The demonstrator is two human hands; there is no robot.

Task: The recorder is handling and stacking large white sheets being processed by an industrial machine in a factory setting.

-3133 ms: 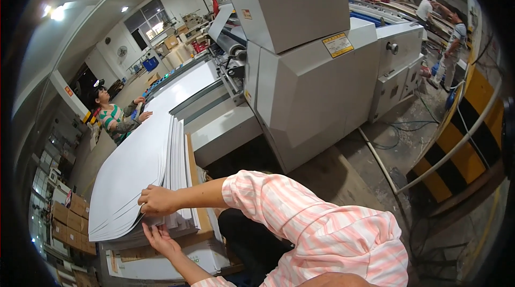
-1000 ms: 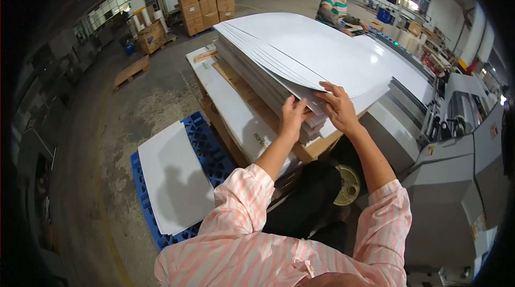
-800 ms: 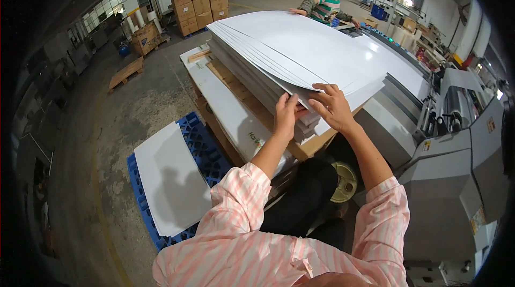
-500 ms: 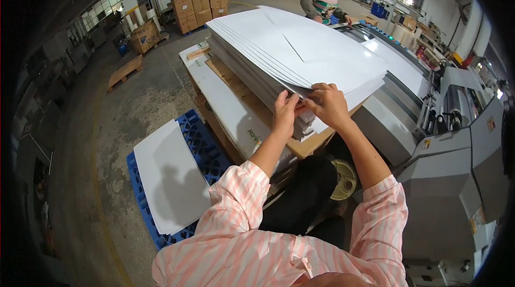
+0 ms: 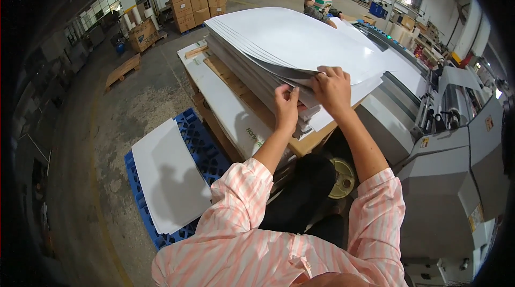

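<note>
A tall stack of large white sheets stands before me, its near corner raised and fanned. My right hand pinches the lifted corner of the top sheets, bending them up so a dark gap shows beneath. My left hand is just to the left, beside the edges of the sheets below. Its fingers are half curled, with a small gap to the thumb and nothing visible held between them.
A blue plastic pallet with white sheets lies at lower left. To the right stands a large grey machine with rollers. Another person is at its far side. Stacked cartons and a wooden pallet are farther back.
My right hand has risen, lifting the corner of the top sheets higher and widening the gap. My left hand has come slightly away from it. The other person has turned and reaches over the sheets.
</note>
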